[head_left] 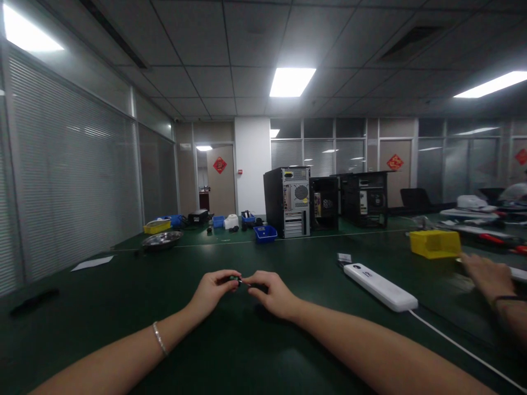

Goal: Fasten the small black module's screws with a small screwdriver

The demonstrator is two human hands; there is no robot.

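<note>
My left hand (214,288) pinches a small dark green piece with a shiny end (236,279) between thumb and fingers, just above the green table (197,345). It looks like a little circuit part, but is too small to name surely. Close against it on the right, my right hand (269,293) has its thumb and index finger brought together at the piece's shiny end. A thin dark thing shows near those fingertips; whether it is a separate tool I cannot make out. A silvery bracelet (160,338) circles my left wrist.
A white power strip (379,286) with a cord lies to the right. Another person's hand (488,274) is beside a yellow bin (435,243). Computer cases (294,203), a blue bin (265,234) and a metal bowl (162,240) stand farther back. Paper (92,263) lies left.
</note>
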